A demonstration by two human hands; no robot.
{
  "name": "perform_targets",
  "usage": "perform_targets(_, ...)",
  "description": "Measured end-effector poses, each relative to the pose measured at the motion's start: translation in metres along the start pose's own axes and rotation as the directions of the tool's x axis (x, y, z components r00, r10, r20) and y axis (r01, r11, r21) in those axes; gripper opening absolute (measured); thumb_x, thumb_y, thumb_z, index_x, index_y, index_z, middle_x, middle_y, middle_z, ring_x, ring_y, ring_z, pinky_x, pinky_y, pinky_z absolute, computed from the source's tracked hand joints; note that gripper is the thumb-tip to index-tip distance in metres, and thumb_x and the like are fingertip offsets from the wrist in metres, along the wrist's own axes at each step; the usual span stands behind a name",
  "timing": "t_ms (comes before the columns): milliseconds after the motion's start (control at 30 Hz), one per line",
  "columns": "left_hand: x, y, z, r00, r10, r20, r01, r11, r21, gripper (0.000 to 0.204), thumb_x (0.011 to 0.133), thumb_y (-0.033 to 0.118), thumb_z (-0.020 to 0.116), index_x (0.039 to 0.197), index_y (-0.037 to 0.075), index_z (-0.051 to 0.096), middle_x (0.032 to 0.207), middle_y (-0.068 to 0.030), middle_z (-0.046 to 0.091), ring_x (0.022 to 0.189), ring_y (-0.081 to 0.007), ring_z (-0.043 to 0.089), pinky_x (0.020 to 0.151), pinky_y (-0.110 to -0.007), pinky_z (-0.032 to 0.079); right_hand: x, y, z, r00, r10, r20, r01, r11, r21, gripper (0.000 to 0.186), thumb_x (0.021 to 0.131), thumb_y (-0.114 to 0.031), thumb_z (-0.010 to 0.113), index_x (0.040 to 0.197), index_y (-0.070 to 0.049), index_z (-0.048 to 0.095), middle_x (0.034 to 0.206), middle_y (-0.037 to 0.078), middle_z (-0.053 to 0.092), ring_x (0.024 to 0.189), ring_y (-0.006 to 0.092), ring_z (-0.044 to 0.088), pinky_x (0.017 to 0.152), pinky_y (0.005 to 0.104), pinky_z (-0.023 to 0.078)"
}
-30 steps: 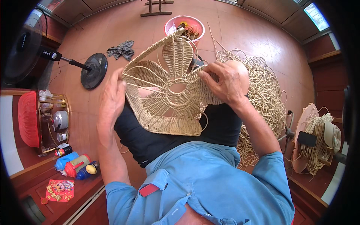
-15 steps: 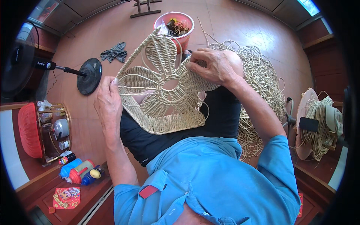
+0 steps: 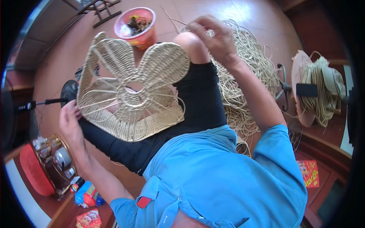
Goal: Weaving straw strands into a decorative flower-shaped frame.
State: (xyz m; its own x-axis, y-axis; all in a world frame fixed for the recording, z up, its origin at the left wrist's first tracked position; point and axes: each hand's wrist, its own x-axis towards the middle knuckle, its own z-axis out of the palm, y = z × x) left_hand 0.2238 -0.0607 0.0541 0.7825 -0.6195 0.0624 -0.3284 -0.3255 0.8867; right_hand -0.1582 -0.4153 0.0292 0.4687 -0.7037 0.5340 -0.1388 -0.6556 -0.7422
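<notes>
Woven flower-shaped rattan piece now resting on lap, gripped at near-left edge by left hand, fingers curled on rim; right hand lifted off it, far right, pinching a strand from loose rattan heap.

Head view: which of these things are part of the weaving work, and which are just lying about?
In the work:
- flower-shaped woven piece, on the lap, left hand at its edge
- heap of loose cane strands, right hand raised over it

Lying about:
- red bucket
- fan base
- coiled cane on a stand
- bottles at lower left
</notes>
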Motion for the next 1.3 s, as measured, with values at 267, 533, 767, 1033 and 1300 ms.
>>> perform_targets(267, -0.049, 0.024, 0.013, 0.91, 0.13, -0.394, -0.121, 0.992, 0.047, 0.035, 0.117, 0.029, 0.063, 0.128, -0.002, 0.074, 0.098, -0.0062, 0.072, 0.091, -0.0149, 0.068, 0.087, -0.031, 0.058, -0.204, 0.168, -0.098, 0.291, 0.956, -0.026, -0.912, 0.286, 0.293, 0.022, 0.1, -0.022, 0.07, 0.086, -0.005, 0.073, 0.08, 0.004, 0.066, 0.074, 0.0148, 0.058, 0.07, 0.0324, 0.049)
perform_targets(533, -0.059, 0.073, 0.06, 0.943, 0.253, -0.217, -0.262, 0.965, -0.011, 0.033, 0.119, 0.025, 0.059, 0.124, -0.005, 0.072, 0.093, -0.0062, 0.069, 0.086, -0.0129, 0.064, 0.081, -0.028, 0.055, -0.304, 0.167, -0.066, -0.061, 0.992, 0.106, -0.709, -0.118, 0.695, 0.043, 0.102, -0.004, 0.07, 0.145, 0.0, 0.062, 0.113, 0.011, 0.075, 0.093, 0.0185, 0.074, 0.077, 0.0279, 0.062)
perform_targets(767, -0.071, 0.12, 0.115, 0.926, 0.378, -0.003, -0.375, 0.92, -0.116, 0.029, 0.119, 0.021, 0.059, 0.121, -0.004, 0.073, 0.091, -0.0067, 0.068, 0.083, -0.0131, 0.063, 0.076, -0.028, 0.053, -0.237, 0.202, -0.023, 0.079, 0.98, 0.183, -0.532, -0.114, 0.839, 0.035, 0.106, -0.016, 0.069, 0.132, 0.004, 0.057, 0.124, 0.016, 0.068, 0.099, 0.0246, 0.072, 0.081, 0.0341, 0.063)
perform_targets(1033, -0.109, 0.143, 0.176, 0.855, 0.157, 0.494, -0.088, 0.983, -0.16, 0.021, 0.109, 0.005, 0.067, 0.128, -0.001, 0.074, 0.106, -0.0094, 0.076, 0.094, -0.0145, 0.071, 0.087, -0.031, 0.058, -0.174, 0.125, -0.026, 0.386, 0.876, 0.289, -0.645, 0.032, 0.764, 0.031, 0.118, -0.027, 0.054, 0.124, 0.0, 0.067, 0.097, 0.005, 0.074, 0.083, 0.0121, 0.07, 0.073, 0.0267, 0.061)
perform_targets(1300, -0.139, 0.152, 0.238, 0.523, 0.221, 0.823, -0.03, 0.97, -0.241, 0.063, 0.1, 0.005, 0.075, 0.159, -0.001, 0.053, 0.142, -0.0124, 0.068, 0.136, -0.0201, 0.063, 0.119, -0.038, 0.047, -0.127, -0.055, -0.058, 0.708, 0.214, 0.673, -0.65, -0.175, 0.74, 0.04, 0.122, -0.038, 0.048, 0.12, -0.001, 0.064, 0.112, 0.018, 0.079, 0.086, 0.0183, 0.08, 0.074, 0.0301, 0.066)
